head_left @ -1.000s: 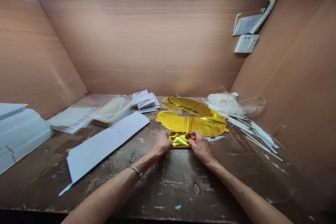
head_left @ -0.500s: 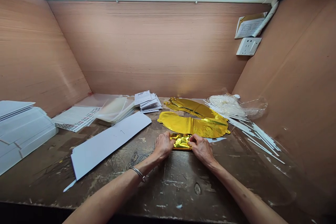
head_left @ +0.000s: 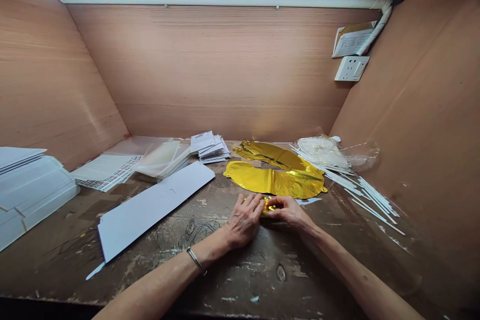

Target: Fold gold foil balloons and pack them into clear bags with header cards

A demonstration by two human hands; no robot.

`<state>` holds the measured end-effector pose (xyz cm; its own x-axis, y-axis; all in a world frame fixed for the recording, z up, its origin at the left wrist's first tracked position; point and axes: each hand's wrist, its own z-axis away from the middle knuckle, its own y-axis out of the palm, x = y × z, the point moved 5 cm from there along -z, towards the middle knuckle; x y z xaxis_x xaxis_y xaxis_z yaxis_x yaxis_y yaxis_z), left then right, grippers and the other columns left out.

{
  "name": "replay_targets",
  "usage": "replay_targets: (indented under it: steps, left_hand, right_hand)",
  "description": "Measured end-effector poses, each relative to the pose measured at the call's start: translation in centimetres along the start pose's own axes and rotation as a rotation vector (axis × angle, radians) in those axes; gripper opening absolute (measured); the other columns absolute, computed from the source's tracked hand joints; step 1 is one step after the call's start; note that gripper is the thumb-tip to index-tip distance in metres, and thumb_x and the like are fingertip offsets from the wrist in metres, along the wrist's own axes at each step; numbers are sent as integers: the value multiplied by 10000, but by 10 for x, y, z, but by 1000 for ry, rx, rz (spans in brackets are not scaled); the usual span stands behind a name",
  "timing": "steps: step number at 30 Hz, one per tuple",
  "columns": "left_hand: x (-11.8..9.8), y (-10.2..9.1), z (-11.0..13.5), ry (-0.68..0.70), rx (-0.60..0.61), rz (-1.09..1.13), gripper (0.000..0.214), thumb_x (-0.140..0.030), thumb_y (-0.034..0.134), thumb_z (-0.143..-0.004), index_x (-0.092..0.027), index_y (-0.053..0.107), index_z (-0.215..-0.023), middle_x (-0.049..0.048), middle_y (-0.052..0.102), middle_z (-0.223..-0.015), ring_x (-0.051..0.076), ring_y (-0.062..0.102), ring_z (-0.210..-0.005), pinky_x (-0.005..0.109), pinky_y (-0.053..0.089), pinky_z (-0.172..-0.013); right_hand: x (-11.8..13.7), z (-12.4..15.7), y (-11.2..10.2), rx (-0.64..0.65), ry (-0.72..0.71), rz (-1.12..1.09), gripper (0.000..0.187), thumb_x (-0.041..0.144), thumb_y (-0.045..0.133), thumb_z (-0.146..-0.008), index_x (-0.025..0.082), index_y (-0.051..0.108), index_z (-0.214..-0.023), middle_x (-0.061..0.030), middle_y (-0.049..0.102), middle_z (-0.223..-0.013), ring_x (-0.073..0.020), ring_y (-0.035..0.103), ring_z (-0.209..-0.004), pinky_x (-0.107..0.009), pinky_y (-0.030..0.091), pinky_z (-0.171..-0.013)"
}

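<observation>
A small folded piece of gold foil (head_left: 268,205) lies on the worn wooden bench (head_left: 240,265), mostly covered by my hands. My left hand (head_left: 244,220) lies over its left part with fingers pressed down flat on it. My right hand (head_left: 289,211) pinches its right end. Just behind them a stack of flat gold foil balloons (head_left: 277,172) is spread on the bench.
A long white card sheet (head_left: 150,205) lies to the left, white boxes (head_left: 26,185) at the far left. Behind are label sheets (head_left: 107,170), clear bags (head_left: 165,157) and small leaflets (head_left: 208,146). White straws (head_left: 360,185) and a plastic bag (head_left: 337,150) lie on the right. A wall socket (head_left: 350,68) is mounted above them.
The gold foil piece has been folded smaller. My left hand has slid right over it and my right hand has closed in, so only a sliver of foil shows.
</observation>
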<state>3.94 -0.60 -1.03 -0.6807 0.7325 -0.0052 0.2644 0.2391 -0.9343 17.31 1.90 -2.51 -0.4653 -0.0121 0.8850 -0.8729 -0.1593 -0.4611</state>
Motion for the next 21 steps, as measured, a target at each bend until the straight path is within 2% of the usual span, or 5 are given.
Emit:
replay_targets:
  steps: [6, 9, 13, 16, 21]
  left_hand:
    - [33, -13, 13, -342, -246, 416, 515, -253, 589, -700, -141, 415, -1172, 89, 565, -1034, 200, 472, -966, 347, 375, -838]
    - [32, -8, 21, -225, -139, 444, 179, -230, 483, -792, -188, 584, -934, 48, 618, -838, 169, 500, -865, 314, 372, -812]
    - [22, 1, 29, -34, 22, 399, 311, -217, 337, -864, -183, 622, -743, 44, 615, -741, 145, 500, -777, 293, 354, -800]
    - [27, 3, 30, -139, 1, 484, 256, -235, 399, -844, -196, 634, -750, 20, 597, -726, 129, 497, -764, 248, 368, -764]
    - [42, 3, 27, -525, -84, 586, 132, -232, 519, -760, -196, 647, -764, 7, 553, -714, 115, 513, -715, 207, 390, -671]
  right_hand:
    - [-2, 19, 1, -205, -188, -253, 549, 204, 558, -634, 174, 471, -1175, 14, 621, -723, -141, 562, -669, -254, 443, -640]
    - [4, 31, 7, -123, -378, 7, 244, 201, 492, -728, 205, 638, -924, -18, 639, -810, -156, 574, -761, -281, 439, -718]
    - [8, 45, 11, -19, -563, 292, 223, 157, 449, -768, 229, 651, -833, -23, 653, -909, -163, 569, -875, -360, 360, -878]
    - [9, 46, 10, -39, -533, 359, 189, 187, 476, -776, 246, 638, -853, -4, 657, -905, -163, 564, -904, -400, 263, -950]
    - [5, 35, 5, -231, -253, 359, 236, 321, 435, -797, 198, 614, -705, -32, 636, -735, -171, 564, -755, -284, 386, -702]
